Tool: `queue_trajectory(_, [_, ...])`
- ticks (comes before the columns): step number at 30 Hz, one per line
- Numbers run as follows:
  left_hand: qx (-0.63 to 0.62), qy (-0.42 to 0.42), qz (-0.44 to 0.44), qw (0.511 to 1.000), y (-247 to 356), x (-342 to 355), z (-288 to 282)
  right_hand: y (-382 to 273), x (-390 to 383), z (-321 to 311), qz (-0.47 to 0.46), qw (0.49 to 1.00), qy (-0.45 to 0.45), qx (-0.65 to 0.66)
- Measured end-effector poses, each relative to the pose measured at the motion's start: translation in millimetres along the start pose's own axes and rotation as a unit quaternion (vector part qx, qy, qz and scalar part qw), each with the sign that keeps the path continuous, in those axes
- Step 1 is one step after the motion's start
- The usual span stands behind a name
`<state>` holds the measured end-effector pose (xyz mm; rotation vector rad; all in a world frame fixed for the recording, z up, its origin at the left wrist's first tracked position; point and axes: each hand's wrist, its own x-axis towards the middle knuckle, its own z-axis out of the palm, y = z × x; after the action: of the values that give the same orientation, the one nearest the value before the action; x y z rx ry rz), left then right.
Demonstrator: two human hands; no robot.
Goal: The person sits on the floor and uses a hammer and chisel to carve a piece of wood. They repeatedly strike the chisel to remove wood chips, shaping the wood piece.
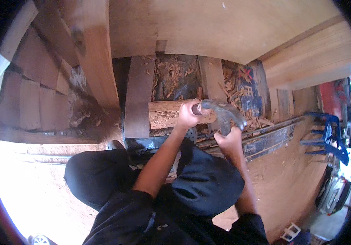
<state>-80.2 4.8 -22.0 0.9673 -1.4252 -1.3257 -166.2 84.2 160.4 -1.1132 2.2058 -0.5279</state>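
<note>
My right hand (229, 139) is wrapped round the handle of a hammer (223, 112). Its grey metal head is slightly blurred and sits just right of my left hand (189, 115). That left hand is closed around a short, dark brown piece, perhaps a tool handle; the hammer head and fingers hide most of it. Beneath the left hand lies a wooden beam (165, 113) with a rough, chipped face. It runs crosswise between a flat board (138, 98) on the left and another board (213, 77) on the right.
Wood chips (175, 73) litter the ground beyond the beam. A large wooden panel (208, 28) spans the far side. A thick post (95, 53) leans at left. Long thin bars (273, 125) lie to the right, near a blue plastic chair (326, 139). My bent knees flank the work.
</note>
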Motion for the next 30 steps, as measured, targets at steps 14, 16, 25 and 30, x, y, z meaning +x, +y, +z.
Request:
queue_trajectory(14, [0.030, 0.046, 0.048, 0.997, -5, 2, 1, 31, -29, -38, -0.197, 0.960, 0.165, -0.113])
queue_trajectory(16, [0.025, -0.026, -0.006, 0.999, -4, 2, -2, 19, -18, -23, -0.121, 0.984, 0.091, -0.099])
queue_trajectory(25, [-0.014, 0.019, 0.037, 0.999, -6, 0, 0, 21, -62, -124, -0.464, 0.814, 0.235, 0.259])
queue_trajectory(30, [0.017, -0.006, 0.007, 1.000, -4, -1, -1, 47, -4, -16, -0.142, 0.986, 0.037, 0.076])
